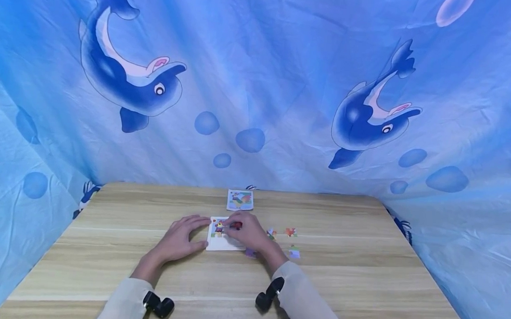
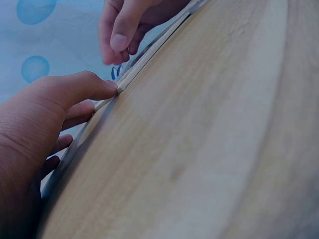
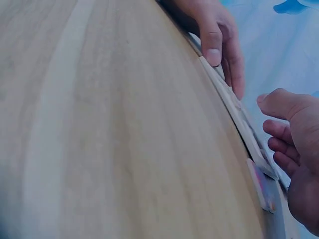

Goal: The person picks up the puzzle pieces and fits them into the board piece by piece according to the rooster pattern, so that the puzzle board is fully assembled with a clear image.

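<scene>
A small white puzzle board (image 1: 222,245) lies on the table with some picture pieces fitted in its upper left part. My left hand (image 1: 182,238) rests at the board's left edge, thumb by the near corner and forefinger by the far corner; the left wrist view shows the thumb (image 2: 109,88) touching the edge. My right hand (image 1: 248,232) hovers bent over the board's right part and hides much of it. No piece shows at its fingertips in either wrist view. A red and dark patch (image 1: 236,224) appears through the gap between its thumb and forefinger.
Loose jigsaw pieces lie right of the board, among them an orange one (image 1: 290,232), a green and lilac one (image 1: 294,252) and a purple one (image 1: 250,252) by the right wrist. Behind the board is a picture card (image 1: 240,200). A blue dolphin curtain (image 1: 259,82) hangs behind the table.
</scene>
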A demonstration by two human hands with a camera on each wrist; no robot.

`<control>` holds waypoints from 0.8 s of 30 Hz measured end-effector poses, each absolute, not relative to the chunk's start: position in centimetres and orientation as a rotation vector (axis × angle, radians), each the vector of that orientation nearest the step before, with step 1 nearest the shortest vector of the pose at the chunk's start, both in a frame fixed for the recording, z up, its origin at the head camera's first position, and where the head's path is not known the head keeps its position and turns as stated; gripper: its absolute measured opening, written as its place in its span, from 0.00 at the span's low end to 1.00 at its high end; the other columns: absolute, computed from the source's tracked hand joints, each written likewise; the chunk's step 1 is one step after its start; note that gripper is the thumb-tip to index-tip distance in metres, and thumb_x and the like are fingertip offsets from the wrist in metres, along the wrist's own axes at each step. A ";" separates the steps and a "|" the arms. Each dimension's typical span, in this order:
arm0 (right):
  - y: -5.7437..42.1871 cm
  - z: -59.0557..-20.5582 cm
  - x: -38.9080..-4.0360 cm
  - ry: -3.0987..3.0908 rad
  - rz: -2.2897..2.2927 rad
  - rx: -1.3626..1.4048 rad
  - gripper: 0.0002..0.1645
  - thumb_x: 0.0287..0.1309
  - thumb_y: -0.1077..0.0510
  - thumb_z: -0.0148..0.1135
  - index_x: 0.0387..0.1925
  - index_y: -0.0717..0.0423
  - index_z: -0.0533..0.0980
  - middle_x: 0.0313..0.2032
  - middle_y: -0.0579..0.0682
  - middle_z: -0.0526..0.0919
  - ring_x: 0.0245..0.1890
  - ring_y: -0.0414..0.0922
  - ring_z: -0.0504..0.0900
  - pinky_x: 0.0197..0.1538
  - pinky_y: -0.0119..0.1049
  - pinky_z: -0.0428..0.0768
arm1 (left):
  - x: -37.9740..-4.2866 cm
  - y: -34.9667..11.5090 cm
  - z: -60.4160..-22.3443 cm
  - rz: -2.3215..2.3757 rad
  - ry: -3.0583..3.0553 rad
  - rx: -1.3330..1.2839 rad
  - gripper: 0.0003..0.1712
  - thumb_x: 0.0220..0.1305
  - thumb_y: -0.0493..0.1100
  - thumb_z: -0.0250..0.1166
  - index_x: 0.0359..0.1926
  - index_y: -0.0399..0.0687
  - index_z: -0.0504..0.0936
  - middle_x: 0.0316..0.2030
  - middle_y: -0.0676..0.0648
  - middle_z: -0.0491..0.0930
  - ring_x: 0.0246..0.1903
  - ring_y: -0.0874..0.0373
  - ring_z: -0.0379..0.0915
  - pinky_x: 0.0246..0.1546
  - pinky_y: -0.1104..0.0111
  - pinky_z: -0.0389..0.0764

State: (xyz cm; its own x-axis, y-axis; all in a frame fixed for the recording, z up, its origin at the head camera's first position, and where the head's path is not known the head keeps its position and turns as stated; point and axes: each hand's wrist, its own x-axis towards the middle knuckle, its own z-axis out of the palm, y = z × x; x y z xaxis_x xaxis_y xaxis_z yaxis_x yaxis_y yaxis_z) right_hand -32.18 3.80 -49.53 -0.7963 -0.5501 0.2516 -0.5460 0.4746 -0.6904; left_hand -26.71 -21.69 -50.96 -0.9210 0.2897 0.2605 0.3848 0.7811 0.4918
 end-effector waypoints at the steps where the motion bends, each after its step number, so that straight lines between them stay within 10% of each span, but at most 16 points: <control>1: 4.1 -49.5 -32.2 2.691 -1.269 -0.994 0.10 0.65 0.54 0.69 0.47 0.49 0.88 0.51 0.45 0.86 0.55 0.45 0.81 0.61 0.40 0.82 | -26.7 -21.7 -50.9 -0.832 -2.806 -0.531 0.36 0.61 0.56 0.70 0.70 0.54 0.77 0.70 0.46 0.76 0.74 0.37 0.63 0.70 0.33 0.62; 10: 10.4 -48.8 -32.4 2.743 -1.334 -0.872 0.13 0.62 0.56 0.71 0.47 0.53 0.87 0.53 0.50 0.85 0.59 0.51 0.81 0.66 0.54 0.78 | -26.7 -21.9 -51.1 -0.810 -2.813 -0.537 0.37 0.61 0.56 0.70 0.70 0.55 0.77 0.71 0.47 0.75 0.74 0.39 0.63 0.71 0.34 0.61; 24: 17.9 -50.0 -32.5 2.826 -1.204 -0.803 0.12 0.59 0.53 0.74 0.45 0.45 0.88 0.47 0.45 0.85 0.46 0.42 0.79 0.49 0.34 0.79 | -26.7 -21.7 -50.8 -0.845 -2.823 -0.530 0.37 0.60 0.55 0.71 0.70 0.53 0.77 0.71 0.44 0.74 0.74 0.37 0.62 0.71 0.33 0.60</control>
State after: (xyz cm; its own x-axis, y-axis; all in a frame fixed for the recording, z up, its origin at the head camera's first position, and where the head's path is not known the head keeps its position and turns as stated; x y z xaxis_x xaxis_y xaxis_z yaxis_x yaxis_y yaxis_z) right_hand -32.52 17.88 -50.01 -0.8715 -0.4374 0.2217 -0.4629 0.5846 -0.6663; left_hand -26.73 -21.70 -50.82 -0.9267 0.2906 0.2383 0.3738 0.7790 0.5035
